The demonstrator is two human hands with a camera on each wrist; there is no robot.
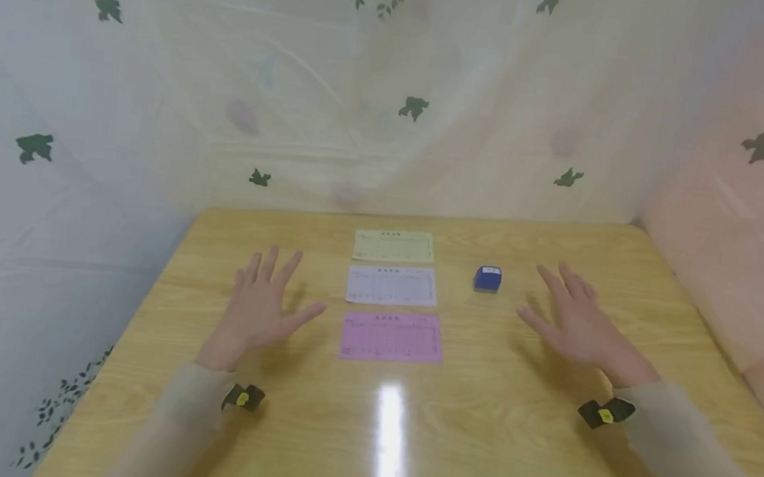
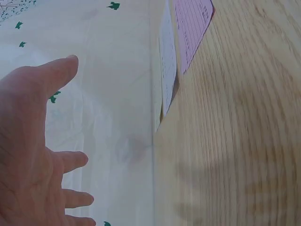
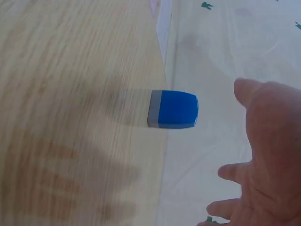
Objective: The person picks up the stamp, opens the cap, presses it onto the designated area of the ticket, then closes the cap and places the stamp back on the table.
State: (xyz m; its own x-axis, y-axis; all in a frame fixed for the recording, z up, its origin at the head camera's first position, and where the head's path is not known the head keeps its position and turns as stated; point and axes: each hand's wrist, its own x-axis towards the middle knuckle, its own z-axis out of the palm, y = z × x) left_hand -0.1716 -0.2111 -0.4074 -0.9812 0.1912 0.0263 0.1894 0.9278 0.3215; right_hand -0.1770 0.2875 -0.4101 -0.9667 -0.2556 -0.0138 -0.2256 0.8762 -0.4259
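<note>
Three printed form slips lie in a column on the wooden table: a yellow slip (image 1: 394, 247) at the back, a pale lavender slip (image 1: 392, 286) in the middle and a pink slip (image 1: 391, 338) in front. To their right stands a small blue stamp (image 1: 487, 279) with a white label on top; its grey base shows in the right wrist view (image 3: 154, 109). My left hand (image 1: 256, 311) hovers left of the slips, fingers spread, holding nothing. Right of the stamp my right hand (image 1: 579, 324) hovers with fingers extended, also holding nothing and apart from the stamp.
The wood-grain table (image 1: 487, 445) has a bright light reflection near its front middle. A pale curtain (image 1: 336, 136) with green bird prints hangs behind the table's back edge and along both sides.
</note>
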